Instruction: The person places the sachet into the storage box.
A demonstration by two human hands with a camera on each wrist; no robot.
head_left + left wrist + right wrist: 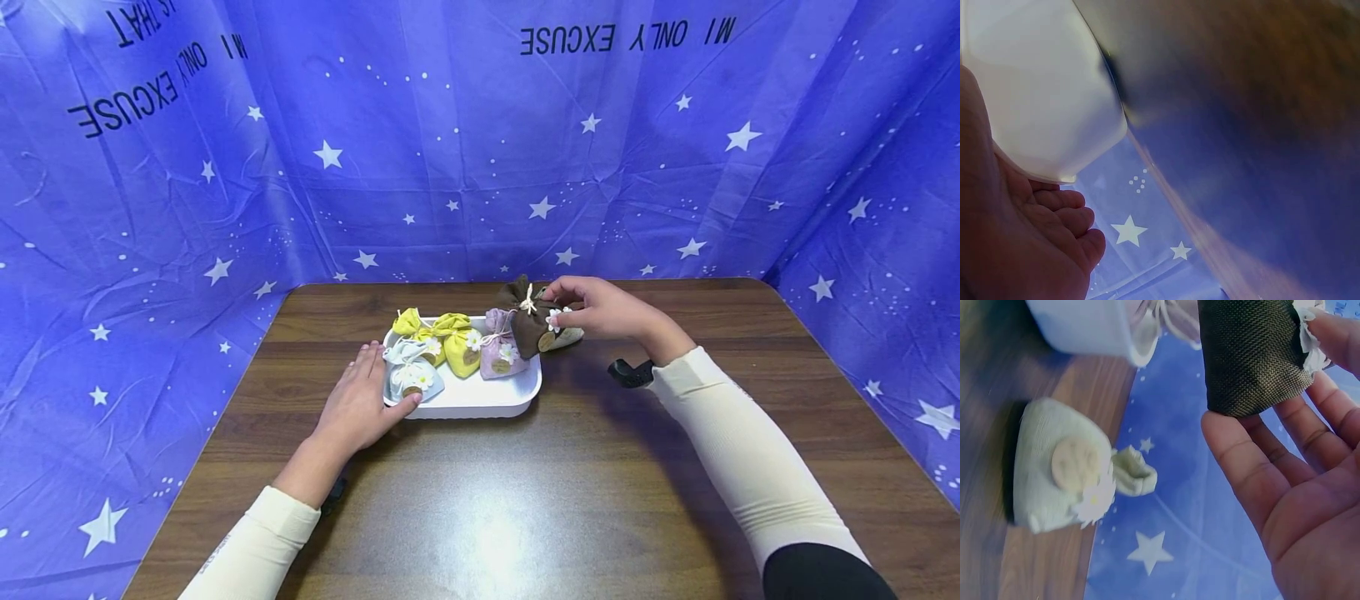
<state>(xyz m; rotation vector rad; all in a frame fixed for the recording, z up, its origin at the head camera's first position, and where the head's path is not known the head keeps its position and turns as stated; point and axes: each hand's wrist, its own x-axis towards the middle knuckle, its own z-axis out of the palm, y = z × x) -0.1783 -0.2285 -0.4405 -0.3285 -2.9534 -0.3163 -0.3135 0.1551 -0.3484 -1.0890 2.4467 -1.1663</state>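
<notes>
My right hand [600,310] pinches a dark brown drawstring pouch [527,327] between thumb and fingers, beside its white flower. In the head view this pouch overlaps the right end of a white tray [468,402]; in the right wrist view its woven cloth [1250,359] shows raised. Inside the tray lie a pale blue pouch [402,379], yellow pouches [459,354] and a light purple pouch [493,357], with flowers and round tags. My left hand [362,400] holds the tray's near left corner, thumb at the front rim and fingers along the left side.
A pale grey-beige pouch [1063,469] lies on the wooden table [480,492] just right of the tray, partly hidden behind the brown one in the head view. Blue star-printed cloth [465,150] hangs behind the table and at both sides.
</notes>
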